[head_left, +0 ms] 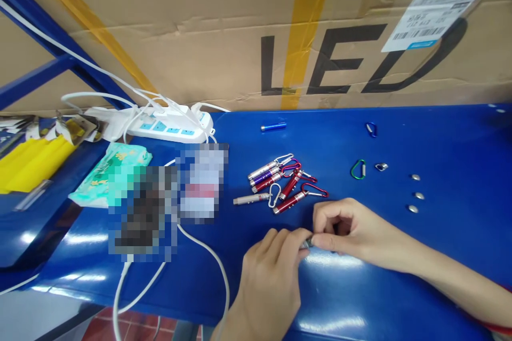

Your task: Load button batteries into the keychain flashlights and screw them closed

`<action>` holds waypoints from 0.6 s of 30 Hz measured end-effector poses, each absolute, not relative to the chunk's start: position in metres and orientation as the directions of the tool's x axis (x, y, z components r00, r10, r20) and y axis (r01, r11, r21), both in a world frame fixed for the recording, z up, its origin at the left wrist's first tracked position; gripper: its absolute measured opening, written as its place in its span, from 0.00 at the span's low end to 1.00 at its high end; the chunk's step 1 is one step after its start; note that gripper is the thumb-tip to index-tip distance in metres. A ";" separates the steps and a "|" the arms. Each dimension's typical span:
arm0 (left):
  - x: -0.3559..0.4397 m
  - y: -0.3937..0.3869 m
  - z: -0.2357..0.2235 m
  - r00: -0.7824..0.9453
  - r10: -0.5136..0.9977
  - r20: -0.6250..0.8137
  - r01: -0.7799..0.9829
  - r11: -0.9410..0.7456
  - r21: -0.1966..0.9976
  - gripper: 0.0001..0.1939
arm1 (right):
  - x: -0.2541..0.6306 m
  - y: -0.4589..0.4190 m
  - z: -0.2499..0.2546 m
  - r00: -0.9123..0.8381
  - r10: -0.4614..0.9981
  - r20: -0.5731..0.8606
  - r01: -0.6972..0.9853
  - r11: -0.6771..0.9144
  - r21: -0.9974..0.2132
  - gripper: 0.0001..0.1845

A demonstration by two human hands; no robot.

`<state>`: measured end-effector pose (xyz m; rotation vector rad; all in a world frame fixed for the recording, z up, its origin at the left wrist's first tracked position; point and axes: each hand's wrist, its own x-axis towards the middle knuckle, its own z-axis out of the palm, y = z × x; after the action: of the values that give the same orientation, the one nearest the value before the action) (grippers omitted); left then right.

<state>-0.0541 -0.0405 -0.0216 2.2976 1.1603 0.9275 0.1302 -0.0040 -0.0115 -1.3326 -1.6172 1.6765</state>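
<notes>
Near the front of the blue table my left hand [272,274] pinches a small grey-green metallic piece [306,243], most of it hidden by the fingers. My right hand [352,229] meets it there, thumb and index finger closed at the piece's right end. Just beyond the hands lies a group of small keychain flashlights in red [288,203], purple [264,175] and silver [252,199], with carabiner clips attached. A loose blue tube [274,126] rests farther back. Right of the group are a green carabiner [359,169], a blue carabiner [372,129] and a small silver part [381,167].
Three small silver discs [419,196] lie at the right. At the left are two blurred phone-like devices [202,181] with white cables, a green packet [116,170], a white power strip [172,125] and yellow packages [36,162]. A large cardboard box [224,37] stands behind.
</notes>
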 end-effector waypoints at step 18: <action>-0.056 -0.039 -0.019 0.493 0.828 0.268 0.447 -0.505 0.739 0.12 | 0.139 -0.018 -0.009 -0.381 0.852 0.359 0.333 0.488 -0.807 0.07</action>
<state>-0.0555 -0.0389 -0.0186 2.1424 1.0442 0.8312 0.1387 -0.0177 -0.0086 -0.9811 -1.9349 0.8226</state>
